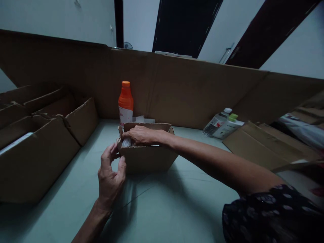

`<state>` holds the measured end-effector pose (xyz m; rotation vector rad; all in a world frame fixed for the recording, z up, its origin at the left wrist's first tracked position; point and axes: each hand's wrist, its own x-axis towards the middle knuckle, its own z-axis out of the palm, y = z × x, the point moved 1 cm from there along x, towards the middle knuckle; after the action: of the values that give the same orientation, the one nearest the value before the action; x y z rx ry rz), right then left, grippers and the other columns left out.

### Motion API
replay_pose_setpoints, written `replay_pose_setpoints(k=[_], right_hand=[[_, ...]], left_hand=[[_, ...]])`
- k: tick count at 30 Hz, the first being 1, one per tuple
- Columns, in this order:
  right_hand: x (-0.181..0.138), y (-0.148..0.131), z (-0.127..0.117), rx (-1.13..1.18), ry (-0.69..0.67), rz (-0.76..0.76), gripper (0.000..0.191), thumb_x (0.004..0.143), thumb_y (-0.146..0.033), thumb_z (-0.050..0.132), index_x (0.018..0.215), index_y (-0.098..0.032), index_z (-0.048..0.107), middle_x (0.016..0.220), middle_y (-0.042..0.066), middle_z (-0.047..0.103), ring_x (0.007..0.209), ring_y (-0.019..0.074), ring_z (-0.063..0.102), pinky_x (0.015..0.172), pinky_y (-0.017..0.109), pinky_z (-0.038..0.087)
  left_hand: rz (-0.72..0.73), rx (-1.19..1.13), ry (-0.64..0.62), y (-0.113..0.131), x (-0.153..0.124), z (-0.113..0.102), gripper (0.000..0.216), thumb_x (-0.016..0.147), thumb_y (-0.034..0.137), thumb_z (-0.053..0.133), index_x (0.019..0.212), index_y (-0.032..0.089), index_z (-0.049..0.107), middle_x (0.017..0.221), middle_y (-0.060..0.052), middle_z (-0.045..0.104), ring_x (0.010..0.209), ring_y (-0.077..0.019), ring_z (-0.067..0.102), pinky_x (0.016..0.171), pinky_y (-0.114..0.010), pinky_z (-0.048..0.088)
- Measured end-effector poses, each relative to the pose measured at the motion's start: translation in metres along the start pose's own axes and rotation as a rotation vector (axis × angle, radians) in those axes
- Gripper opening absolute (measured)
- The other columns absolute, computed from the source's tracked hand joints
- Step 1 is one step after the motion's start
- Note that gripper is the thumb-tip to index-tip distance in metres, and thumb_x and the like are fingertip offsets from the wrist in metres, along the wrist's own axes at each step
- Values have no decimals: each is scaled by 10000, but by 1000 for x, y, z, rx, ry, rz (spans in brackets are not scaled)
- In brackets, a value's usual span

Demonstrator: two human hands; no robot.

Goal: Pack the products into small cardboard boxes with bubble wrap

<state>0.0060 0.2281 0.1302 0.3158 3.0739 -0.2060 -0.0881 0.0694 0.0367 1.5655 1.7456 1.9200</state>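
A small open cardboard box (149, 158) stands in the middle of the pale green table (167, 209). My right hand (140, 135) reaches over its top, fingers curled on a clear bottle-like item (126, 142) lying inside at the box's left end. My left hand (110, 175) sits at the box's left front corner, fingers curved and parted, thumb and fingertips touching the cardboard edge. An orange bottle (126, 103) with an orange cap stands upright just behind the box.
Larger open cardboard boxes (37, 148) line the left side. A tall cardboard wall (192, 91) runs along the back. Two bottles (222, 125), one white-capped and one green-capped, lie at the right rear beside flat cardboard sheets (268, 145).
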Motion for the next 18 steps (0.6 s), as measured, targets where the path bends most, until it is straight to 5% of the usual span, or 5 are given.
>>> replay_pose_setpoints(k=[5, 9, 11, 13, 18], right_hand=[[-19, -10, -26, 37, 115, 58, 358, 843, -49, 622, 1177, -178, 632, 1069, 75, 742, 916, 211, 674, 773, 305, 488], [-101, -19, -33, 75, 725, 259, 316, 870, -67, 551, 1139, -198, 651, 1187, 68, 707, 1113, 229, 638, 973, 399, 472], [-155, -24, -8, 122, 1109, 436, 221, 915, -152, 528, 1083, -217, 657, 1228, 74, 685, 1178, 234, 609, 993, 415, 472], [-195, -32, 36, 182, 1320, 667, 240, 913, -235, 554, 1139, -223, 635, 1253, 100, 663, 1170, 252, 611, 944, 425, 497], [-188, -46, 135, 651, 1017, 820, 700, 754, -367, 767, 1376, -187, 502, 1348, 142, 609, 1216, 291, 591, 986, 431, 504]], left_hand=[[-193, -40, -26, -10, -6, 5, 667, 897, 360, 607, 1498, 203, 361, 1233, -136, 677, 1066, -223, 694, 928, -388, 565], [-246, -59, -123, -19, -4, -1, 488, 886, 417, 598, 1318, 192, 568, 1211, -122, 695, 1040, -223, 697, 894, -364, 574], [-285, -62, -179, -25, -8, -4, 471, 868, 448, 604, 1264, 192, 604, 1224, -123, 690, 1014, -230, 703, 810, -342, 592], [-333, -69, -222, -33, -14, -7, 533, 842, 469, 626, 1302, 204, 579, 1246, -121, 680, 1002, -238, 706, 743, -323, 595], [-426, -31, -300, -51, -18, -8, 601, 775, 537, 681, 1302, 265, 584, 1155, -60, 704, 1006, -274, 688, 820, -389, 584]])
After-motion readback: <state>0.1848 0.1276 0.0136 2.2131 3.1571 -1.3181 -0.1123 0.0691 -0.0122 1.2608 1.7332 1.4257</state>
